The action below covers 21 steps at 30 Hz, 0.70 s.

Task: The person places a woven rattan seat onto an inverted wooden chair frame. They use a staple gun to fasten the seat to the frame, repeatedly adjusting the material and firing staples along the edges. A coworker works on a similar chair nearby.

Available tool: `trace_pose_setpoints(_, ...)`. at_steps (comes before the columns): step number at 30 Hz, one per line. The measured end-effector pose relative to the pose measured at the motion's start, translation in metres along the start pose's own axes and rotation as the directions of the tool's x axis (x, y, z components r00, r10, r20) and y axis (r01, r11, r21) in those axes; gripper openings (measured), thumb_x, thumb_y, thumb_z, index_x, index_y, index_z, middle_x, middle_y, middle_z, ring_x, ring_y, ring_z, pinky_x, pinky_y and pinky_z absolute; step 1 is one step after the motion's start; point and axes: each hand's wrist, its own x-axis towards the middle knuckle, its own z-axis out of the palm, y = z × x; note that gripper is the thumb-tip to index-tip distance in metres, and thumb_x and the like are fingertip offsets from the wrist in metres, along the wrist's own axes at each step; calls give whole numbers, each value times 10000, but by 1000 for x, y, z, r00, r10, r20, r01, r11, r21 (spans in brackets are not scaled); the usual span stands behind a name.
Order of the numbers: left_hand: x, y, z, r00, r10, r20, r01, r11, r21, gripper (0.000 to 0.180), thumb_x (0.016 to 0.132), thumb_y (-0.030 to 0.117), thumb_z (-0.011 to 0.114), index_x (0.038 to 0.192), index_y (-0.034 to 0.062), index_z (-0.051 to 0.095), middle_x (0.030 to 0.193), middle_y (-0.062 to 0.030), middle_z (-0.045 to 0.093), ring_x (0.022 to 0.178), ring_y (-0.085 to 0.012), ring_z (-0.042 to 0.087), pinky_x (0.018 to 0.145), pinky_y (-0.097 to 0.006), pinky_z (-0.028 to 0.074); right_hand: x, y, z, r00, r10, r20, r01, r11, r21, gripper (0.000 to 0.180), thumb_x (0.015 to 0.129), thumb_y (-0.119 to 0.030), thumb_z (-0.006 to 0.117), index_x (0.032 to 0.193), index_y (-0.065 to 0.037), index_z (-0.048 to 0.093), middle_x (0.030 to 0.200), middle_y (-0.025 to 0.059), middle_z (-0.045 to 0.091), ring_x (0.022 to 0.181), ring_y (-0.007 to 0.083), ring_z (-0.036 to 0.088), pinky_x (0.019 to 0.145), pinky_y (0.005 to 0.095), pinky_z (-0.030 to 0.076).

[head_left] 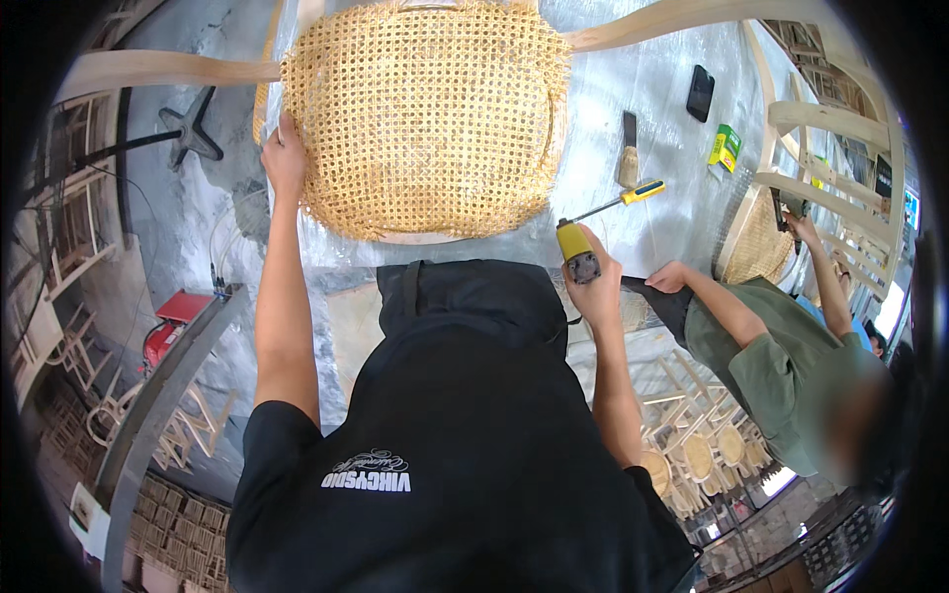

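Note:
A woven cane panel (pixel 425 119), straw-coloured with ragged cut edges, lies over a wooden chair seat on the plastic-covered table. My left hand (pixel 285 160) is closed around the left edge of the cane-covered seat; some of its fingers are hidden. Beyond the panel's lower right corner, my right hand (pixel 601 272) grips a yellow tool with a dark grey end (pixel 575 247). Just past that hand lies a screwdriver (pixel 643 192) with a yellow handle, its shaft pointing toward the held tool.
Right of the panel lie a flat scraper-like tool (pixel 629 153), a black phone (pixel 700 94) and a yellow-green packet (pixel 725 148). A co-worker (pixel 756 346) in green stands at right beside a wooden chair (pixel 830 124). A star-shaped metal base (pixel 191 131) is at left.

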Motion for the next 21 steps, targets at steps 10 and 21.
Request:
trace_pose_setpoints(10, -12, 6, -6, 998, 59, -23, -62, 989, -134, 750, 1018, 612, 452, 1019, -100, 688, 798, -200, 686, 786, -306, 622, 800, -440, 481, -8, 38, 11, 984, 158, -76, -152, 985, 79, 501, 746, -39, 769, 1223, 39, 638, 1029, 234, 725, 988, 370, 718, 871, 392, 549)
trace_pose_setpoints(21, -13, 1, -17, 996, 10, 83, 13, 961, -277, 658, 1051, 528, 467, 940, -84, 680, 659, -72, 575, 670, -169, 527, 685, -375, 458, 170, 71, 30, 979, 52, -199, -97, 969, -227, 901, 772, -108, 740, 1540, 4, 282, 1286, 334, 413, 1131, 486, 485, 1019, 461, 427)
